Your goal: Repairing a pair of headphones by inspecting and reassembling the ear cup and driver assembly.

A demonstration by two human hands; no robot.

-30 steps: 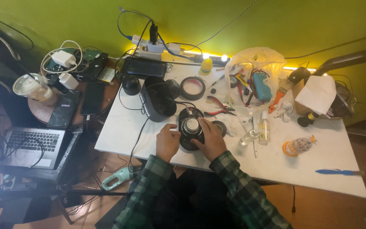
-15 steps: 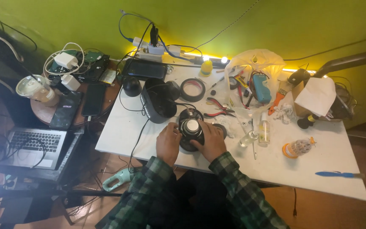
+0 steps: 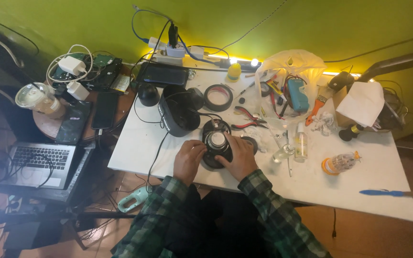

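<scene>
A round black speaker driver (image 3: 216, 140) with a silver centre lies on the white table (image 3: 135, 148) near its front edge. My left hand (image 3: 189, 161) rests against its left side and my right hand (image 3: 237, 157) lies over its right side; both grip it. A black wire runs from it to a black speaker housing (image 3: 178, 113) just behind on the left. Both sleeves are green plaid.
A roll of black tape (image 3: 218, 97), red-handled pliers (image 3: 247, 119), a clear bag of tools (image 3: 290, 83), small bottles (image 3: 300, 142), a blue pen (image 3: 383, 193) and a power strip (image 3: 175, 50) lie on the table. Left stand a laptop (image 3: 39, 160), phones (image 3: 75, 122) and a cup (image 3: 37, 99).
My hands have stayed on the speaker driver, with only slight shifts of the fingers. The view has tilted a little; nothing else moved.
</scene>
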